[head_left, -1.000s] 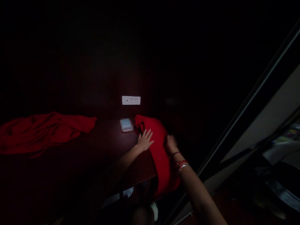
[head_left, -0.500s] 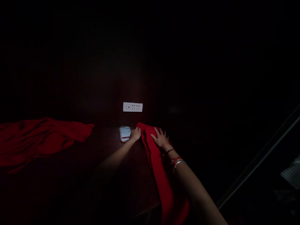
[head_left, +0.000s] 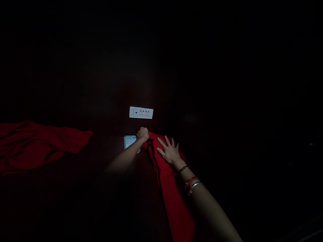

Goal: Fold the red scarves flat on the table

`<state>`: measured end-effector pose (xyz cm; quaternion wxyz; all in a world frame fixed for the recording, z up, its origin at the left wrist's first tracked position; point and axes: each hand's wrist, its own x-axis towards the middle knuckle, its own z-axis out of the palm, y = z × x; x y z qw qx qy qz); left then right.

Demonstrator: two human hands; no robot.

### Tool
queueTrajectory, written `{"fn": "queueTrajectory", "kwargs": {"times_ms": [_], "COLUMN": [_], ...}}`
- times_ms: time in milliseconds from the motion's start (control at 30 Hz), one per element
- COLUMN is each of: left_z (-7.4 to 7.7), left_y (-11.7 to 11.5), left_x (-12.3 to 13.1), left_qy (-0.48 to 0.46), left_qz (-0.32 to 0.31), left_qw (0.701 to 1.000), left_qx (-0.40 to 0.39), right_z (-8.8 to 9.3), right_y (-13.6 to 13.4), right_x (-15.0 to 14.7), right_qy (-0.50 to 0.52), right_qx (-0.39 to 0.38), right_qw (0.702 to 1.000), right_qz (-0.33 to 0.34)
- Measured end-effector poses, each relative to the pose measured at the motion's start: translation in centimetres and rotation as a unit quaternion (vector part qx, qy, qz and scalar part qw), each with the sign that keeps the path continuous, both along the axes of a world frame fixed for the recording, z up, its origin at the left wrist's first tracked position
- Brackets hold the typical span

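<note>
A red cloth (head_left: 174, 198) lies along the right side of a dark tabletop (head_left: 131, 191) and hangs off its near edge. My left hand (head_left: 142, 133) is closed in a fist on the cloth's far corner, beside a lit phone (head_left: 129, 141). My right hand (head_left: 169, 151) lies flat on the cloth with fingers spread; bracelets sit on that wrist.
A second red cloth (head_left: 37, 144) lies crumpled at the left of the table. A white wall socket (head_left: 141, 112) is set in the dark wall behind the phone. Everything else is too dark to make out.
My left hand has moved from flat on the cloth to its far corner and closed on it. My right hand has slid up the cloth and spread flat.
</note>
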<state>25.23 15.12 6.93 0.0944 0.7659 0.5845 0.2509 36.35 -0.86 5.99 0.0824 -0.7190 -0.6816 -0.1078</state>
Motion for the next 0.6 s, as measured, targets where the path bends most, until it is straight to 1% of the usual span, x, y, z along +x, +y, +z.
{"fn": "queueTrajectory", "kwargs": {"times_ms": [67,100,167,233,300,367,433,467,533,600], "left_z": [0.2,0.0,-0.8,-2.0,-2.8,-3.0,-2.5,-2.1,-1.6,-1.8], "left_y": [0.6,0.8,0.9,0.9,0.9,1.1,1.7,2.0,2.7,3.4], "left_x": [0.1,0.1,0.3,0.5,0.6,0.6,0.7,0.8,1.0,1.3], "left_qy": [0.037,0.053,0.082,0.105,0.12,0.129,0.133,0.134,0.135,0.139], "left_qz": [0.01,0.009,0.002,-0.011,-0.022,-0.025,-0.026,-0.033,-0.071,-0.135], "left_qw": [0.999,0.998,0.996,0.994,0.992,0.991,0.991,0.99,0.988,0.981], "left_qx": [0.023,0.03,0.031,0.021,0.011,0.0,-0.009,-0.01,-0.002,0.003], "right_z": [0.0,-0.3,-0.9,-1.5,-1.6,-1.0,0.1,0.7,1.6,1.9], "right_y": [0.7,0.9,1.3,1.3,1.1,0.9,0.7,0.6,0.4,0.3], "right_x": [-0.6,-0.9,-1.3,-1.5,-1.4,-1.1,-0.6,-0.2,0.4,0.8], "right_qy": [-0.01,-0.012,-0.017,-0.021,-0.016,0.003,0.032,0.044,0.051,0.045], "right_qx": [-0.018,-0.031,-0.057,-0.075,-0.091,-0.108,-0.121,-0.116,-0.086,-0.063], "right_qw": [0.999,0.999,0.997,0.995,0.994,0.992,0.99,0.99,0.994,0.997], "right_qz": [0.031,0.041,0.052,0.054,0.054,0.058,0.063,0.06,0.039,-0.001]}}
